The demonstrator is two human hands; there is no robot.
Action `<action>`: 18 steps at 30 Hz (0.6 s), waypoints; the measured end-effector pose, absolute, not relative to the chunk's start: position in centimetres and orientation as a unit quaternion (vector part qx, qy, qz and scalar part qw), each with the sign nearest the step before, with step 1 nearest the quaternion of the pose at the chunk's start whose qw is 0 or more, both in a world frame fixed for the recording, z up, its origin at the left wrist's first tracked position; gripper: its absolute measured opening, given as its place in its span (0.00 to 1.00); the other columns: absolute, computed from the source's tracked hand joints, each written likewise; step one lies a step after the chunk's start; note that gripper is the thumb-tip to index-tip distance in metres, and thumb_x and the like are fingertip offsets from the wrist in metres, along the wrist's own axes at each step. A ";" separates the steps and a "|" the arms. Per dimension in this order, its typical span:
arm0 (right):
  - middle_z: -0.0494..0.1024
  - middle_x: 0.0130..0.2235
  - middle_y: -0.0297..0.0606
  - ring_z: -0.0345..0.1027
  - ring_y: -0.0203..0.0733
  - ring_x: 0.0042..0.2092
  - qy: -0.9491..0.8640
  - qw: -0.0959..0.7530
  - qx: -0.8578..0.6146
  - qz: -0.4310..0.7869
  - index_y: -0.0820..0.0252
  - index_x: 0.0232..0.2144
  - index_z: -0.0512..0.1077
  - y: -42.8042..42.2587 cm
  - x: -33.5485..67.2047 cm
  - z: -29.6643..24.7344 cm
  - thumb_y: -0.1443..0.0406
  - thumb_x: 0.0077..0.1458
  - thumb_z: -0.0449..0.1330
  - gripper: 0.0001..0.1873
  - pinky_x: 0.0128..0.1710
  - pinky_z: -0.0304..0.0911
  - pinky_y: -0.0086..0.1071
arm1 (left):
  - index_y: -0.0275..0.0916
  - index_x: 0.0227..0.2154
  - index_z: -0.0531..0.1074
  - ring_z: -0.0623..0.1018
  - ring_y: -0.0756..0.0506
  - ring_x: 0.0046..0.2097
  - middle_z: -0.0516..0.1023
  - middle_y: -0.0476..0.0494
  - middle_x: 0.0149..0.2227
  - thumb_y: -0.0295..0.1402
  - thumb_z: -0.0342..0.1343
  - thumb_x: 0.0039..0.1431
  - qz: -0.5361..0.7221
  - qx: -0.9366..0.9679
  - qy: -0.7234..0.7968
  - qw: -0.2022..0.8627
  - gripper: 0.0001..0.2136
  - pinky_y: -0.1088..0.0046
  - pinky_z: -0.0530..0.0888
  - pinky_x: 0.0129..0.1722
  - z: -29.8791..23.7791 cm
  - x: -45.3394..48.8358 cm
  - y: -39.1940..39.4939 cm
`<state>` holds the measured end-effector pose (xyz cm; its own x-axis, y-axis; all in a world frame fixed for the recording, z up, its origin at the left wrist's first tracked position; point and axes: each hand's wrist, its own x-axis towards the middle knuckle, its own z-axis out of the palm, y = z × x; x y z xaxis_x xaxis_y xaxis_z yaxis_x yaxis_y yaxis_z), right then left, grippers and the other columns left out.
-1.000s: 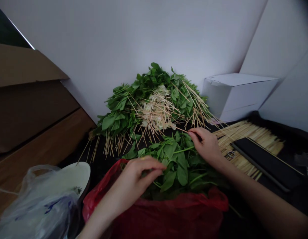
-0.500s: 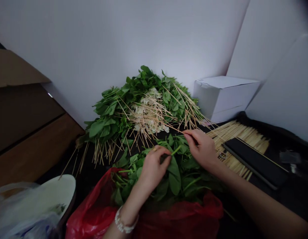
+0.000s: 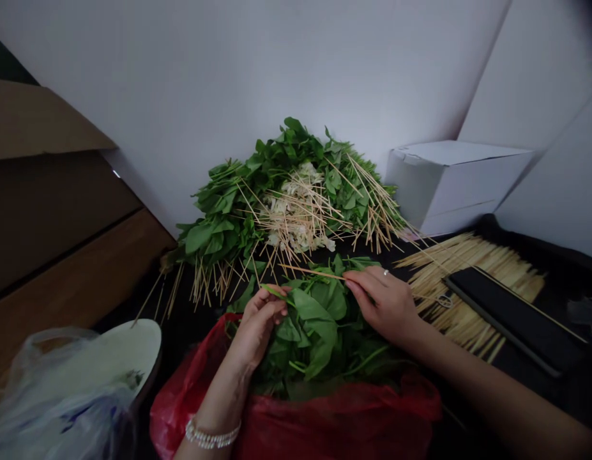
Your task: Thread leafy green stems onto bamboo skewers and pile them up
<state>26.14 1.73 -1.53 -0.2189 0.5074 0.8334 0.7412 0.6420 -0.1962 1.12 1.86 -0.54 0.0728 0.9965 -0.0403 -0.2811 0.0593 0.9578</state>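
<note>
Leafy sprig [image 3: 309,308]: over the red bag [image 3: 296,421], its stem in my left hand [image 3: 260,326].
Left hand: thumb and fingertips nearly together, pinching that stem; a bracelet [image 3: 212,438] circles my wrist.
Right hand [image 3: 382,300]: fingers curled, thumb and forefinger closed on a thin stick [image 3: 315,272]; I wear a ring [image 3: 386,273].
Thin stick: above the far side of the red bag, pointing left, its tip apart from the stem I pinch.
Loose greens [image 3: 357,361]: heaped at the mouth of the red bag, under my hands.
Pile [image 3: 214,204]: beyond the red bag, green and pale leaves with many sticks poking out.
Spare sticks [image 3: 509,268]: right of the red bag, spread flat, a dark slab [image 3: 511,319] lying partly over them.
White box [image 3: 461,185]: beyond the red bag, to its right.
Bowl [image 3: 149,332]: left of the red bag, partly covered by a clear bag [image 3: 60,415].
</note>
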 end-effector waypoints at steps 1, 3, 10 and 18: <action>0.77 0.34 0.40 0.71 0.40 0.36 -0.778 0.468 -0.398 -0.131 0.62 0.41 0.75 1.6 26.0 -1.6 0.69 0.63 0.56 0.07 0.38 0.65 0.32 | 0.36 0.31 0.76 0.70 0.55 0.28 0.79 0.45 0.41 0.27 0.65 0.46 0.547 0.418 0.413 0.597 0.07 0.81 0.65 0.26 -0.6 1.0 1.8; 0.77 0.33 0.40 0.70 0.40 0.36 -0.793 0.455 -0.380 -0.141 0.64 0.41 0.75 1.4 25.7 -1.6 0.70 0.63 0.56 0.08 0.37 0.65 0.32 | 0.35 0.30 0.77 0.70 0.55 0.28 0.80 0.43 0.42 0.26 0.65 0.46 0.567 0.401 0.397 0.600 0.07 0.81 0.65 0.26 -0.5 0.7 1.7; 0.78 0.32 0.40 0.71 0.39 0.35 -0.806 0.437 -0.358 -0.174 0.64 0.39 0.75 1.1 25.2 -2.0 0.71 0.63 0.56 0.07 0.37 0.65 0.31 | 0.37 0.42 0.79 0.70 0.55 0.26 0.79 0.47 0.29 0.28 0.68 0.48 0.571 0.367 0.360 0.640 0.16 0.82 0.67 0.27 -0.5 0.2 1.7; 0.78 0.32 0.39 0.70 0.38 0.34 -0.810 0.423 -0.360 -0.190 0.64 0.40 0.75 1.0 25.5 -2.0 0.71 0.63 0.57 0.07 0.35 0.65 0.30 | 0.35 0.45 0.80 0.64 0.57 0.22 0.75 0.49 0.25 0.39 0.68 0.53 0.575 0.387 0.373 0.617 0.18 0.84 0.59 0.20 -0.4 0.4 1.5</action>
